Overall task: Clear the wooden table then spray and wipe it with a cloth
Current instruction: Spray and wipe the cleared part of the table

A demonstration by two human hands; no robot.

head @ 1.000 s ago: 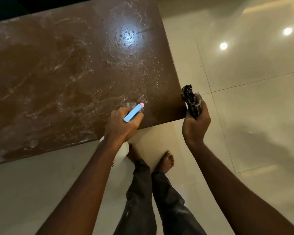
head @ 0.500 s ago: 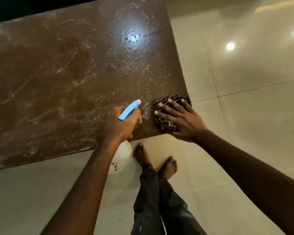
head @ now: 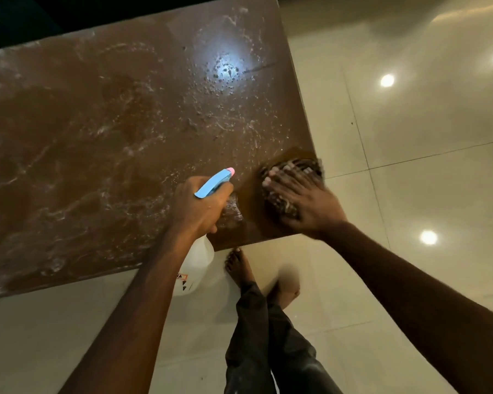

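head camera: my right hand [head: 306,204] lies flat, fingers spread, on the cloth [head: 299,165] at the wet table [head: 97,123]'s near right corner. it looks soft, limp, likely slippery; i'd pin its middle under the palm. my left hand [head: 199,207] grips the spray bottle [head: 201,258] by its neck.

cloth [head: 293,177] on table [head: 97,123] near-right corner, under right hand [head: 305,200] | spray bottle [head: 199,245] in left hand [head: 199,206], just left

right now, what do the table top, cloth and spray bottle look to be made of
Table top: glossy brown, probably varnished wood or laminate; it mirrors a light under wet streaks. Cloth: soft dark patterned fabric, bunched under the right hand. Spray bottle: translucent white plastic body, blue plastic head.
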